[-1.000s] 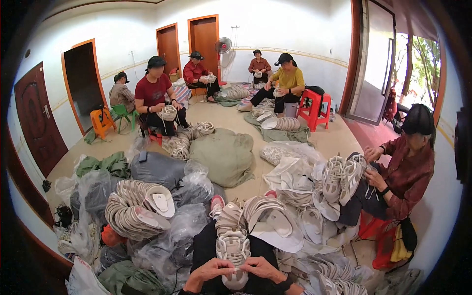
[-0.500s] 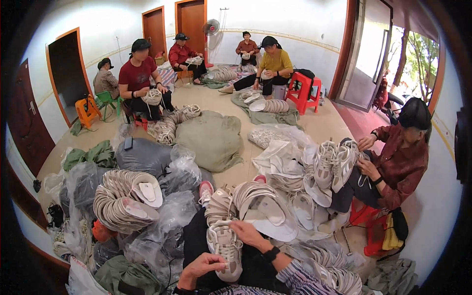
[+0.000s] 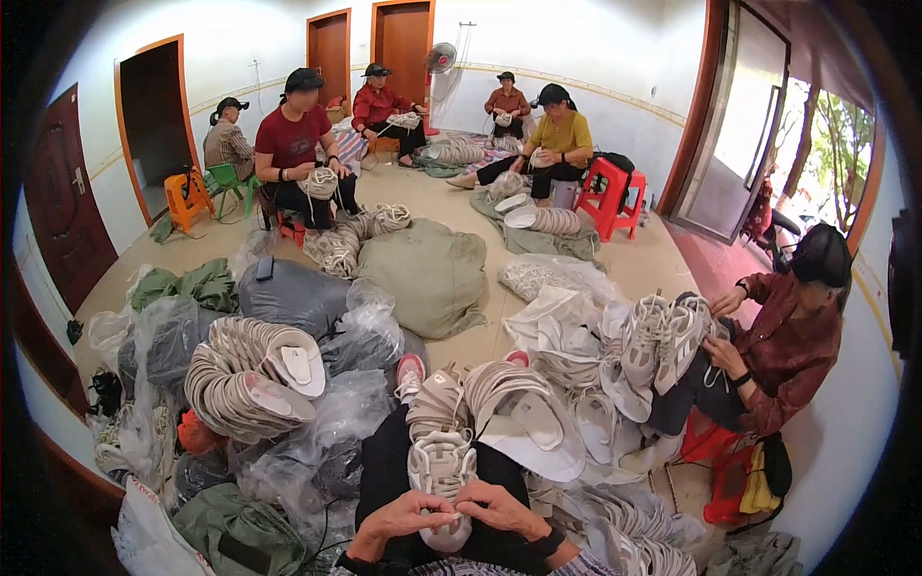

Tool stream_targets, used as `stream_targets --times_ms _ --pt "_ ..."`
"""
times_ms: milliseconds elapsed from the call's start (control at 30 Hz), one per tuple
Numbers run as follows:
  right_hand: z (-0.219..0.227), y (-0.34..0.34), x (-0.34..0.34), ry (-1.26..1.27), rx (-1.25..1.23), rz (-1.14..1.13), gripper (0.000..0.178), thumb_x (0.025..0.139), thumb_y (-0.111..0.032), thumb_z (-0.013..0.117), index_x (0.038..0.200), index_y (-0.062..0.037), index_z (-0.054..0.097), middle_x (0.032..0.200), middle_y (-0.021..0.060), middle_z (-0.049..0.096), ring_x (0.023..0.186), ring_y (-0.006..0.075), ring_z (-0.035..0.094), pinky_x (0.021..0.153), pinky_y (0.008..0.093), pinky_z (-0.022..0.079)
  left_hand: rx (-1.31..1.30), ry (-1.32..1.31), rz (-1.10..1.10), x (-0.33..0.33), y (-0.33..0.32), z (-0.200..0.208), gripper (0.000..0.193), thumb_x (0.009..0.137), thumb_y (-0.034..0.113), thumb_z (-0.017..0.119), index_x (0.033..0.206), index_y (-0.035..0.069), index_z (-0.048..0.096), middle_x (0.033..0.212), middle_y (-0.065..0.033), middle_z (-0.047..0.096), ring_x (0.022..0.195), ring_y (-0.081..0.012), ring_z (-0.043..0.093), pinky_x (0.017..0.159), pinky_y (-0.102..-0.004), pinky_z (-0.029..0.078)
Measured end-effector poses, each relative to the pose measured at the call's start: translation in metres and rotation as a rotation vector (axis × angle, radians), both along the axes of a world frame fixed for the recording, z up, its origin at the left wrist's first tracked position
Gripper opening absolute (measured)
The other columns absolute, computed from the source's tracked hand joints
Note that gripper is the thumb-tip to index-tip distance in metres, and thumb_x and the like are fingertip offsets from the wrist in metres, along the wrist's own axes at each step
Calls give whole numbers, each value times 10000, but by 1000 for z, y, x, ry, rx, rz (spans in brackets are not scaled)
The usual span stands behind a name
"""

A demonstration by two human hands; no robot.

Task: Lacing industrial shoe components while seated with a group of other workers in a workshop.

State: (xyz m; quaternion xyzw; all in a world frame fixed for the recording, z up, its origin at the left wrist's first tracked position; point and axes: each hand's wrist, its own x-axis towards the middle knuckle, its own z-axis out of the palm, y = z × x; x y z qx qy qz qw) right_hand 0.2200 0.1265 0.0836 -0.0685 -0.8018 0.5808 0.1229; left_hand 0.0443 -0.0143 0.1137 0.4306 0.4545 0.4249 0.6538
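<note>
A beige and white sneaker (image 3: 442,459) lies between my thighs, its toe toward me and its eyelets facing up. My left hand (image 3: 413,516) is closed in a pinch over the toe end, on a thin white shoelace that is mostly hidden by the fingers. Right beside it, my right hand (image 3: 497,509) pinches at the lace too, fingertips almost meeting the left ones. Beyond the sneaker's heel rests a row of nested beige shoe uppers (image 3: 437,403). To its right leans a larger bundle of white and beige uppers (image 3: 528,422).
Stacked uppers (image 3: 254,384) lie on plastic-wrapped bags to the left. A green sack (image 3: 423,278) sits ahead on the floor. At right, a co-worker in dark red (image 3: 792,331) handles sneakers (image 3: 663,336). Several other people sit farther back, near a red stool (image 3: 612,197).
My right hand has come down from the sneaker's heel end to the toe, meeting my left hand. The left hand stays near the toe. The whole view has shifted slightly.
</note>
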Motion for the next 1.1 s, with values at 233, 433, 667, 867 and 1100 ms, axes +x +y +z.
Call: stream_targets --times_ms 233,433,667,867,1100 --pt "3 2 1 84 52 82 202 867 -211 578 954 -33 619 946 107 597 900 251 554 798 344 429 40 98 25 3 -4 8 217 886 229 581 912 21 636 778 23 595 702 -57 509 636 -225 418" --pt "6 8 -4 95 89 206 253 857 -213 582 1033 -33 605 1059 119 583 1041 270 514 905 376 382 133 175 52 0 -4 10 184 878 201 593 890 25 643 780 -7 596 743 -94 523 674 -261 422" --pt "22 27 -24 116 145 313 217 808 -219 640 944 -51 622 1020 102 585 1033 261 505 914 386 361 248 325 17 -6 4 22 131 846 170 619 870 47 656 804 -44 612 752 -145 551 694 -297 425" --pt "15 53 -27 25 176 322 180 786 -220 667 845 -53 635 901 58 616 979 242 527 864 361 389 490 321 109 -7 10 20 124 831 142 627 899 40 651 861 -44 613 776 -144 554 709 -291 426" --pt "23 49 -11 93 78 223 177 796 -212 663 853 -45 643 894 73 616 893 213 542 816 341 394 184 192 98 -3 21 24 164 860 145 594 959 20 635 843 -41 622 765 -96 535 678 -247 421"
